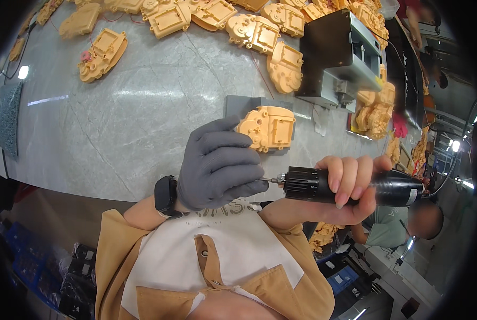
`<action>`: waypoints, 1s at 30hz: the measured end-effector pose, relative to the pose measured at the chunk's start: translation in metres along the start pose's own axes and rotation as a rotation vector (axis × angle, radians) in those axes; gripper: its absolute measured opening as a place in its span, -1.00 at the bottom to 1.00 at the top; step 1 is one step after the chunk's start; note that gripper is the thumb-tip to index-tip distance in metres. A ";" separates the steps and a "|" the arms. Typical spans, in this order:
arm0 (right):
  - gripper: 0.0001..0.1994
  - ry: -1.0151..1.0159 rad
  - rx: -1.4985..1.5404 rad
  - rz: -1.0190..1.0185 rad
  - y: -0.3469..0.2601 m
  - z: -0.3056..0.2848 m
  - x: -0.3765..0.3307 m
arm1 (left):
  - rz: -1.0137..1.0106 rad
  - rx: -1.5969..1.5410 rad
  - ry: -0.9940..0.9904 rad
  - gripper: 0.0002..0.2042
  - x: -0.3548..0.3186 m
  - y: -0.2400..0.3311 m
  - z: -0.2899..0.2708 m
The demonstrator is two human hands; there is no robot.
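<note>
My right hand (350,184), bare, is wrapped round a black electric screwdriver (307,184) that lies level, its bit pointing left. My left hand (219,165) wears a grey glove. Its fingers are curled, and the lower fingertips meet at the end of the bit; whatever they pinch there is hidden. Just beyond those fingers a yellow-orange plastic housing (278,128) rests on a dark grey fixture block (238,104). The housing has a square recess on its right and round bosses on its left. The upper gloved fingers reach its left edge, and I cannot tell whether they touch.
Several similar housings (249,32) line the far side of the table (142,122), with one single housing (104,53) at far left. A black and metal machine (334,58) stands at far right. A blue-grey mat (7,120) lies at the left edge. Another person (390,226) is at right.
</note>
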State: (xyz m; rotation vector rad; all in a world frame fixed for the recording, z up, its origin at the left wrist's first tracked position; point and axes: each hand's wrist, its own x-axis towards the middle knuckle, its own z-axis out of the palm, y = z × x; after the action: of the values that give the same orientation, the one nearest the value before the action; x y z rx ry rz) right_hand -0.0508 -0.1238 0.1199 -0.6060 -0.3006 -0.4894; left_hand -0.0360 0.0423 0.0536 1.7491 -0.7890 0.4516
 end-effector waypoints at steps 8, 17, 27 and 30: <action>-0.55 -0.032 0.003 0.004 -0.002 0.006 0.000 | 0.010 0.039 -0.003 -0.76 -0.003 0.002 -0.004; -0.49 -0.111 -0.201 0.087 -0.010 0.001 -0.001 | 0.043 0.009 -0.062 -0.77 -0.008 -0.003 0.005; -0.49 -0.155 -0.376 0.036 -0.004 0.000 0.009 | -0.115 0.035 -0.136 -0.39 0.006 -0.007 -0.004; -0.48 -0.103 -0.478 -0.131 0.008 -0.003 0.029 | -0.266 0.080 -0.056 -0.14 0.003 -0.019 0.010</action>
State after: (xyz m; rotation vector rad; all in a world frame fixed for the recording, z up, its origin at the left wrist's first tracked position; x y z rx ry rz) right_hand -0.0220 -0.1306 0.1255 -1.0833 -0.3238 -0.6640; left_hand -0.0212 0.0347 0.0397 1.9161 -0.5725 0.2590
